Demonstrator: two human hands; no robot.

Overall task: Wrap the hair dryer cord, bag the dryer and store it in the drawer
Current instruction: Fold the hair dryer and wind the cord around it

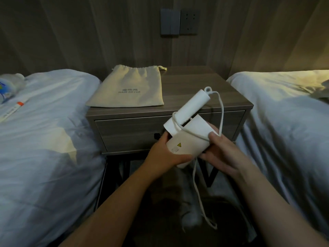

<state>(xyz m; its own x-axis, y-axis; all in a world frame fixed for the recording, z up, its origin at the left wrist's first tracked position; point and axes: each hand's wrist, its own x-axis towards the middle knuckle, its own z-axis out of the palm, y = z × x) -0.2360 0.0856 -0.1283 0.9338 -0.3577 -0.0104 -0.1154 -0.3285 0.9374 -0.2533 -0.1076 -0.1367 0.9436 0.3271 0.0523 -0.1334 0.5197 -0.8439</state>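
Note:
I hold a white hair dryer (188, 139) in front of the nightstand's shut drawer (135, 132). My left hand (167, 154) grips the dryer's barrel from the left. My right hand (220, 150) holds the barrel's right side and pins the white cord (221, 113) against it. The cord loops once around the folded handle, arcs from the handle's end down to my right hand, and its loose length hangs toward the floor. A beige drawstring bag (128, 88) lies flat on the nightstand top (195, 86), apart from both hands.
White-covered beds stand on the left (44, 131) and right (288, 122) of the nightstand. A plastic bottle (7, 86) and a small packet (14, 109) lie on the left bed. Wall switches and a socket (179, 22) sit above the nightstand.

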